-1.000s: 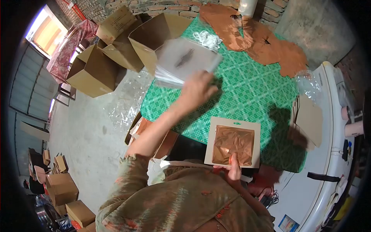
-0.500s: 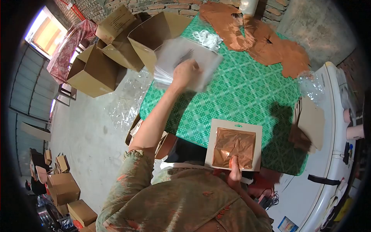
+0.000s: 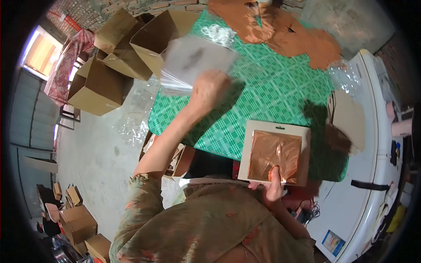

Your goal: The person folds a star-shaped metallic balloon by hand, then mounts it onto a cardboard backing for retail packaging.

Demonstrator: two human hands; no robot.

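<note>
My left hand [image 3: 210, 90], fingers curled and slightly blurred, is at the near edge of a stack of clear plastic bags [image 3: 193, 61] on the table. Whatever its fingertips may pinch is hidden. In my right hand [image 3: 274, 188] is a beige backing card [image 3: 287, 126] with a hang slot at its top. The thumb presses on a shiny, copper-coloured folded foil-like sheet [image 3: 276, 153] lying against the card's face. Card and sheet are close to my body, over the near table edge.
A green checked cloth covers the table [image 3: 272, 92]. Copper-coloured sheets [image 3: 285, 35] and a white stringy bundle [image 3: 218, 34] lie at the far side. More beige cards [image 3: 348, 118] rest at the right. Open cardboard boxes [image 3: 96, 87] stand at the left, beside crumpled clear plastic [image 3: 133, 122].
The view has shifted somewhat. My left hand has moved off the middle of the bag stack towards its near edge. The card in my right hand has moved a little to the right.
</note>
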